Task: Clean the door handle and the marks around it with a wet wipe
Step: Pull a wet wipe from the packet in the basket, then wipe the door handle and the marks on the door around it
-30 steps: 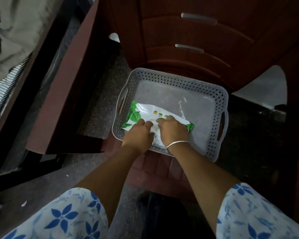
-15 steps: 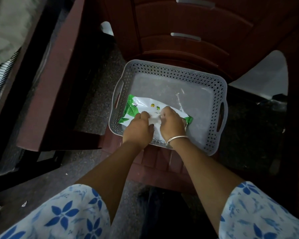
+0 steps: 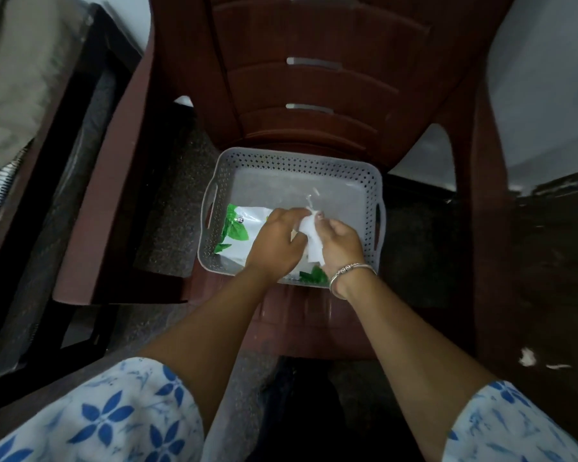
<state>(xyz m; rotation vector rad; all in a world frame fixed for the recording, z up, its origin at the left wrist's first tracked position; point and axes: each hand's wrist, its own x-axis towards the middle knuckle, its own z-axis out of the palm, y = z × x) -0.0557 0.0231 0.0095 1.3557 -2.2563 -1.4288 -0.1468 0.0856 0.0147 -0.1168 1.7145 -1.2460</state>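
Both bare forearms are reaching forward and down, converging so that the two grips are almost touching. The left grip (image 3: 274, 243) is lying knuckles-up, its fingers curling onto the top edge of a wet wipe (image 3: 312, 243). The right grip (image 3: 342, 243) is pinching that same edge, fingers bent, wrist angling inward.

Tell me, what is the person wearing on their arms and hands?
The left sleeve and the right sleeve are white cloth printed with blue flowers, and they end near the elbows. Below them the arms are bare. A thin silver bangle circles the wrist of the right hand. The left hand has no bangle. Neither hand wears a glove.
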